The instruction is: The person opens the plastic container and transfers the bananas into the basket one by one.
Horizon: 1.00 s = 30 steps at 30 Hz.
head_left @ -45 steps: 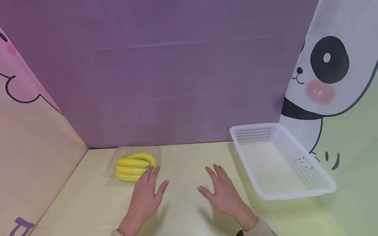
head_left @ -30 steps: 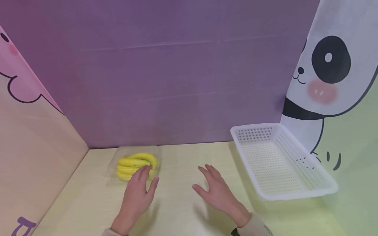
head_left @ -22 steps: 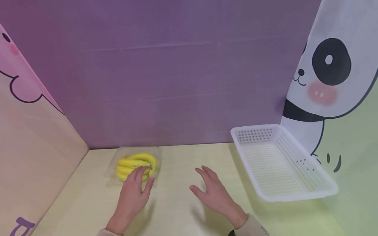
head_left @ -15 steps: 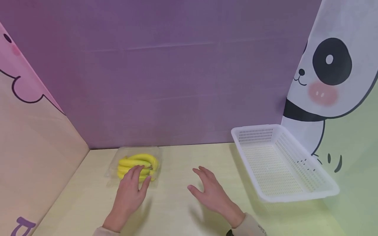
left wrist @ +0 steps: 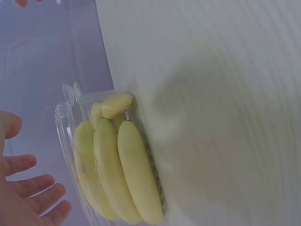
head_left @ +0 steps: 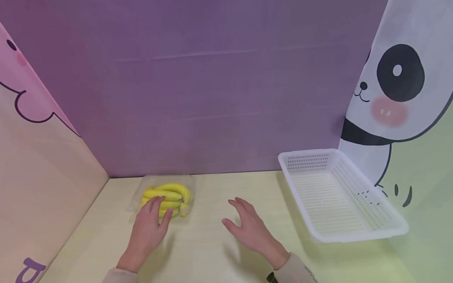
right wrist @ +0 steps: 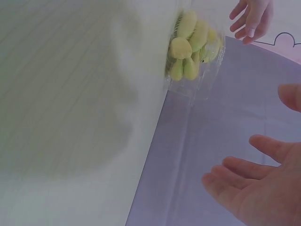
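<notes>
Several yellow bananas [head_left: 170, 192] lie inside a clear plastic clamshell box [head_left: 189, 184] at the back left of the table. My left hand [head_left: 146, 230] hovers in front of the box, its fingers spread and covering part of the bananas in the head view. A gap shows between those fingers and the box [left wrist: 75, 113] in the left wrist view. To the right, my right hand [head_left: 249, 228] hangs over the table with fingers spread, holding nothing. The right wrist view shows it well apart from the bananas [right wrist: 188, 47].
A white perforated plastic basket [head_left: 325, 196] stands at the right by the panda-printed side wall [head_left: 396, 118]. Behind the table [head_left: 209, 251] rises a purple backdrop [head_left: 219, 94], and a pink and cream panel [head_left: 42, 165] bounds the left side.
My left hand has shifted left, to the near side of the banana box. My right hand has drifted slightly left as well. The box and the basket stay where they were.
</notes>
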Available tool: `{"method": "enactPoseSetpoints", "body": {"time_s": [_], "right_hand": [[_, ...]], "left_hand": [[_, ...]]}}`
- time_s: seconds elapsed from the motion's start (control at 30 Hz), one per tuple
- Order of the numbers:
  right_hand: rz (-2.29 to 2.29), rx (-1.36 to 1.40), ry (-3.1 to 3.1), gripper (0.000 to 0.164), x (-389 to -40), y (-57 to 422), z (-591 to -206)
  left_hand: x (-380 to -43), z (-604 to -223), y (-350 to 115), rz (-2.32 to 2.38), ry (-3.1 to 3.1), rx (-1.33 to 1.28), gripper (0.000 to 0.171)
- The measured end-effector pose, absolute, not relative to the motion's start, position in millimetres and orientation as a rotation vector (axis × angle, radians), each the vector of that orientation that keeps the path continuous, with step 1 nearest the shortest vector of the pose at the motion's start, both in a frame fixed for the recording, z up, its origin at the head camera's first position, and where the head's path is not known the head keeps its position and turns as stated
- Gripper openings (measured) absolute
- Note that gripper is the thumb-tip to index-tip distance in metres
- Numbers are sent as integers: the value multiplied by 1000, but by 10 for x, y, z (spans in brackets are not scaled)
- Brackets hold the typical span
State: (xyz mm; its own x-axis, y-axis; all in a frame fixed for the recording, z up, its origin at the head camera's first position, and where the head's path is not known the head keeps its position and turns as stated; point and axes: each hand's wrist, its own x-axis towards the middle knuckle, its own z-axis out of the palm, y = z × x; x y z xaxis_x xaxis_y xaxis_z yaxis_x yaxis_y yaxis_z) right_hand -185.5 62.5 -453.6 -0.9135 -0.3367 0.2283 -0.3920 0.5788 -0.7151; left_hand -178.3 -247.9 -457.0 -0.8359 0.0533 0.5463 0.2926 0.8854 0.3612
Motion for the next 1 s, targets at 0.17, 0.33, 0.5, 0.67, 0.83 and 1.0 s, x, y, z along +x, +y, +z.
{"method": "enactPoseSetpoints", "body": {"time_s": [0.17, 0.33, 0.5, 0.67, 0.83, 1.0], "right_hand": [[1275, 654, -2720, 60, -1874, 580, -4536], [1307, 673, -2705, 59, -1886, 541, -4543], [1325, 686, -2699, 59, -1904, 515, -4553], [1340, 718, -2689, 59, -1925, 498, -4550], [1345, 742, -2694, 59, -1938, 470, -4545], [1352, 738, -2717, 60, -1959, 444, -4561]], "left_hand": [[-1807, -4570, -2556, -601, -2529, -222, 45], [-1816, -4558, -2639, -617, -2535, -194, 45], [-1815, -4532, -2703, -631, -2529, -174, 45], [-1843, -4528, -2784, -612, -2526, -159, 45], [-1865, -4518, -2872, -610, -2539, -128, 46], [-1889, -4530, -2944, -596, -2568, -126, 47]]}}
